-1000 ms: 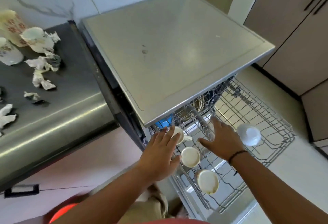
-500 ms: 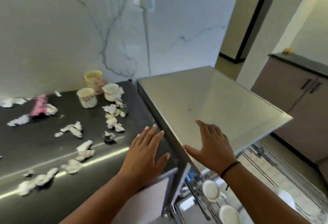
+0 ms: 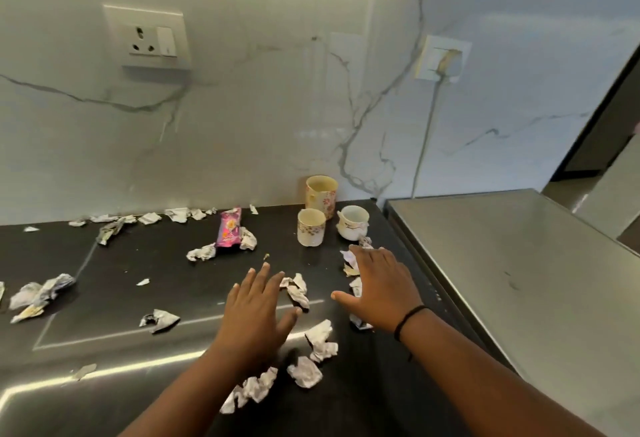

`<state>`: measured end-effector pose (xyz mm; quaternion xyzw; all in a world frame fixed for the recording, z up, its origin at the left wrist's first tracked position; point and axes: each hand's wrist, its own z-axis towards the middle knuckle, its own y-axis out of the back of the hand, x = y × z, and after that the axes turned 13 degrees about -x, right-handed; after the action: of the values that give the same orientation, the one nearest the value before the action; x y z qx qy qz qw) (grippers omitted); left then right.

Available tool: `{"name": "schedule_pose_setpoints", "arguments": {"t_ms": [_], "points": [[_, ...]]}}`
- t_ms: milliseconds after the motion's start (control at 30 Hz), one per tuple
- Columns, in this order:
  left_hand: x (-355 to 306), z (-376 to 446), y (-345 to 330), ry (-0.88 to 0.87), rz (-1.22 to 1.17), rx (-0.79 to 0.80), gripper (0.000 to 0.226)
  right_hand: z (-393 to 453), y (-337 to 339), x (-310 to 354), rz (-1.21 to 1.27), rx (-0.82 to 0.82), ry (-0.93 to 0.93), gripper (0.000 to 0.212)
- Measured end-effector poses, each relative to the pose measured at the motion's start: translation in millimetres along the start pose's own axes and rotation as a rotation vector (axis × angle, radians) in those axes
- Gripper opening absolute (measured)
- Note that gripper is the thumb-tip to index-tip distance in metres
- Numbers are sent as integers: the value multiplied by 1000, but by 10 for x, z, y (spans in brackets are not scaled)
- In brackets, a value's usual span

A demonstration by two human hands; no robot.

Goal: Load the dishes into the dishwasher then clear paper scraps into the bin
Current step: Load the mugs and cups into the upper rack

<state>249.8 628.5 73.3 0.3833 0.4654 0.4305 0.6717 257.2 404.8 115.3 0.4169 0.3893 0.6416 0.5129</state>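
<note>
Black counter (image 3: 145,298) strewn with paper scraps (image 3: 313,372), three cups (image 3: 311,227) near its back right corner, left hand (image 3: 256,312) and right hand (image 3: 381,286) hovered with fingers spread, gripping nothing.

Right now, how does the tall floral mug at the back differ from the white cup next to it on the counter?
The tall floral mug is a straight-sided cylinder with pink flowers; the white cup is rounder and plain white with a thin dark trim. The floral mug stands taller and sits nearer the wall; the white cup is squat and closer to the right hand. Both stand upright, mouths up, on the dark counter.
</note>
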Motion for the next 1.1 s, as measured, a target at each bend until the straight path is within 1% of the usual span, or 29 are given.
{"name": "schedule_pose_setpoints", "arguments": {"t_ms": [233, 267, 367, 400, 500, 600, 667, 733, 833, 900, 967, 1033, 1100], "points": [[498, 323, -213, 111, 84, 62, 79, 984, -312, 93, -46, 4, 50, 84], [549, 365, -238, 119, 101, 69, 85, 1122, -351, 83, -40, -7, 42, 81], [683, 495, -378, 159, 122, 83, 117, 1581, -505, 89, -4, -27, -11, 78], [707, 519, -443, 174, 118, 78, 119, 1726, -554, 92, 5, -38, -34, 79], [719, 555, -581, 203, 106, 42, 108, 2115, -666, 91, 24, -64, -106, 81], [739, 563, -614, 207, 103, 45, 96, 2447, -830, 17, 8, 5, -185, 87], [754, 560, -623, 207, 120, 38, 90, 2619, -958, -30, 42, 76, -246, 93], [750, 555, -621, 208, 130, 35, 89, 2740, -1061, -47, 79, 138, -284, 95], [740, 552, -622, 210, 120, 32, 90, 2832, -1122, -30, 150, 154, -333, 91], [742, 557, -618, 209, 117, 39, 90, 2828, -1120, -25, 196, 136, -344, 88], [737, 560, -610, 213, 115, 34, 89, 2784, -1057, -24, 251, 83, -329, 88], [729, 549, -593, 217, 104, 35, 88, 2714, -861, -1, 338, -20, -301, 88], [734, 541, -565, 238, 38, 30, 94, 2643, -522, 59, 449, -132, -271, 90]]}}
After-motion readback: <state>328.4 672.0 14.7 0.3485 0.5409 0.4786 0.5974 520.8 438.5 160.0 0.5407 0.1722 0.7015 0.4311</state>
